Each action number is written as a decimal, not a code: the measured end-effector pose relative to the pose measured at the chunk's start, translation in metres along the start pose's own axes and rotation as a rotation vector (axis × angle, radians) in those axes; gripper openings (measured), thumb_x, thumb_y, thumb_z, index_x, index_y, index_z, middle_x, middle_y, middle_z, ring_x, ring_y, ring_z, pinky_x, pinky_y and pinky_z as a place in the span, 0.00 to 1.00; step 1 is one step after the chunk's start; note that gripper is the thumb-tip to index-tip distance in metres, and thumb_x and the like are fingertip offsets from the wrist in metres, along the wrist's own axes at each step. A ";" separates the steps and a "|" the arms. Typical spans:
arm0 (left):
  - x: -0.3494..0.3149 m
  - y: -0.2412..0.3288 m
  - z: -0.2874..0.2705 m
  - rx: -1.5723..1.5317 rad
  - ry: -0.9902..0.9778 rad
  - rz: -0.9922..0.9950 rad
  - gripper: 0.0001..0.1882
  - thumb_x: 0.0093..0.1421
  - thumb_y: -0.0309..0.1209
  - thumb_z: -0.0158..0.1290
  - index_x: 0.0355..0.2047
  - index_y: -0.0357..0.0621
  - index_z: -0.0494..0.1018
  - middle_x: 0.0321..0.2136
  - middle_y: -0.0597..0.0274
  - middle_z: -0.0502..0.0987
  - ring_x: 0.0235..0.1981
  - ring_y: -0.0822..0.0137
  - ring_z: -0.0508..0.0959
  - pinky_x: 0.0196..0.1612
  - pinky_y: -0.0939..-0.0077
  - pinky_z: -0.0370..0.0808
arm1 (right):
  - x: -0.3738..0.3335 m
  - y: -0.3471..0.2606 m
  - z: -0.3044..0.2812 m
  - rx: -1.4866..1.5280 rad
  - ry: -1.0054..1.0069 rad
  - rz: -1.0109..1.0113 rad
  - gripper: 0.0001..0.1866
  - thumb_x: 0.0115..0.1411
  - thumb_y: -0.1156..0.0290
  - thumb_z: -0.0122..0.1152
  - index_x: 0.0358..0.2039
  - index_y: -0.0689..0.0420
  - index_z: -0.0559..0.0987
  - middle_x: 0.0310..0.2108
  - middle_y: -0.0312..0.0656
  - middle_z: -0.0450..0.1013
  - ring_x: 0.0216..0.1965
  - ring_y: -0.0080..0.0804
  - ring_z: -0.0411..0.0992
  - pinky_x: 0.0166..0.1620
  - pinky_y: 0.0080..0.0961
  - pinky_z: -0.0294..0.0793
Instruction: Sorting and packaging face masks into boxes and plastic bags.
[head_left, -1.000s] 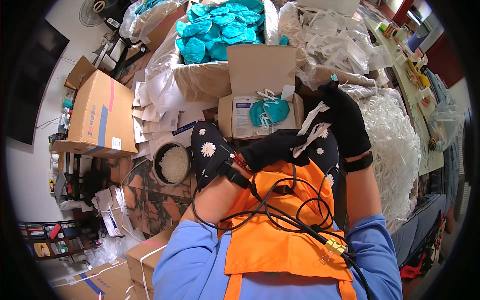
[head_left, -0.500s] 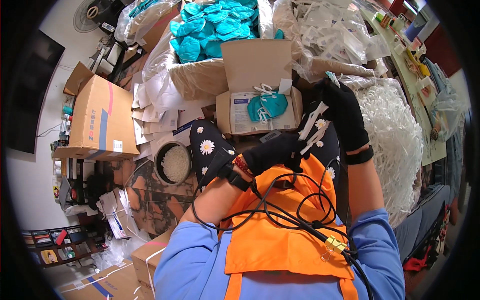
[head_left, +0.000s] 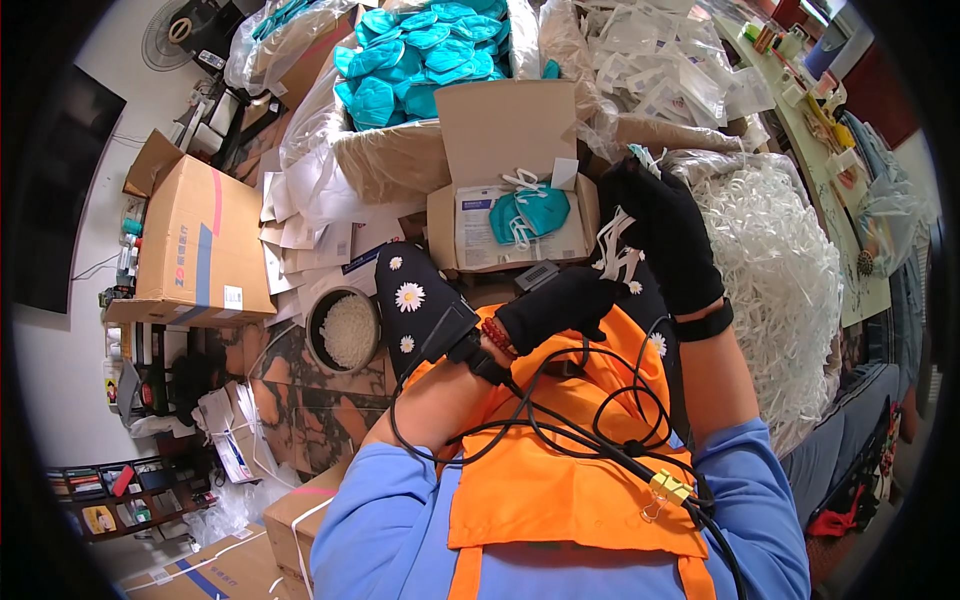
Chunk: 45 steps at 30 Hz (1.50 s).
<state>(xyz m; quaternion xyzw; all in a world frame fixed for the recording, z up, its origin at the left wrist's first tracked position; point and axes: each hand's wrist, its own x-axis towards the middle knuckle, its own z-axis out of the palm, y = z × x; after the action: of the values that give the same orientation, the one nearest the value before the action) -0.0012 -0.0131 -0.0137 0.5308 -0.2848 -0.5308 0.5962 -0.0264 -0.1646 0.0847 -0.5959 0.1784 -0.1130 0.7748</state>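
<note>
My right hand (head_left: 672, 225), in a black glove, is closed on a bunch of white elastic straps (head_left: 617, 248) hanging below its fingers. A small teal and white piece (head_left: 645, 156) pokes out above that hand; its full shape is hidden. Close under the straps, my left hand (head_left: 562, 306), also gloved in black, has its fingers bent together at their lower ends. What lies inside its grip is mostly covered. Ahead, an open carton (head_left: 590, 222) holds a teal face mask (head_left: 532, 212) with white loops, lying on a printed white packet (head_left: 477, 232).
Teal masks (head_left: 425, 55) fill a lined box at the back. Beside it is a box of clear packets (head_left: 670, 70). A large bag of white straps (head_left: 765, 250) stands at right. To the left are a bowl of white bits (head_left: 350, 331) and a cardboard box (head_left: 205, 235). Black cables (head_left: 540, 420) cross my lap.
My right hand has shifted slightly left and down. The straps, earlier stretched long between my hands, now hang bunched and shorter. My left hand has moved a little, its fingers pointing more to the right.
</note>
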 end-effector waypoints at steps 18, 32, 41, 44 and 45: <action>-0.018 0.021 0.021 -0.067 0.061 0.009 0.13 0.66 0.34 0.42 0.29 0.39 0.69 0.21 0.63 0.72 0.22 0.72 0.75 0.27 0.79 0.73 | 0.014 0.007 -0.031 -0.136 -0.031 -0.153 0.13 0.63 0.60 0.54 0.38 0.57 0.78 0.27 0.31 0.72 0.29 0.19 0.71 0.31 0.17 0.70; -0.035 0.026 0.000 0.263 -0.044 -0.075 0.12 0.65 0.36 0.45 0.38 0.41 0.72 0.21 0.68 0.68 0.19 0.76 0.71 0.22 0.82 0.70 | 0.023 0.030 -0.078 -1.176 0.057 -0.594 0.28 0.49 0.61 0.68 0.50 0.56 0.72 0.44 0.40 0.73 0.46 0.33 0.70 0.49 0.29 0.70; -0.047 0.035 -0.019 0.773 -0.154 0.268 0.12 0.57 0.35 0.55 0.37 0.40 0.75 0.23 0.59 0.75 0.30 0.64 0.77 0.36 0.66 0.74 | -0.038 0.029 0.007 -0.605 -0.887 -0.289 0.32 0.50 0.69 0.70 0.54 0.60 0.69 0.50 0.45 0.71 0.52 0.33 0.69 0.54 0.29 0.67; -0.054 0.044 -0.017 0.812 -0.102 0.173 0.12 0.64 0.34 0.48 0.39 0.37 0.74 0.24 0.62 0.75 0.27 0.72 0.76 0.32 0.78 0.74 | -0.046 0.045 -0.012 -0.635 -0.877 -0.122 0.26 0.54 0.68 0.67 0.52 0.61 0.71 0.43 0.45 0.74 0.45 0.33 0.72 0.49 0.28 0.69; -0.063 0.060 -0.012 0.705 -0.139 -0.073 0.13 0.64 0.35 0.48 0.38 0.37 0.74 0.24 0.63 0.75 0.26 0.73 0.76 0.31 0.78 0.74 | -0.048 0.041 -0.013 -0.751 -0.913 0.035 0.23 0.56 0.68 0.65 0.50 0.61 0.72 0.43 0.45 0.74 0.45 0.32 0.72 0.49 0.28 0.69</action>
<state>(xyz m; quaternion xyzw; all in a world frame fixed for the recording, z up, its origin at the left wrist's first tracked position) 0.0122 0.0421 0.0527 0.6762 -0.4714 -0.4556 0.3362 -0.0768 -0.1470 0.0494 -0.8146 -0.1356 0.2385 0.5111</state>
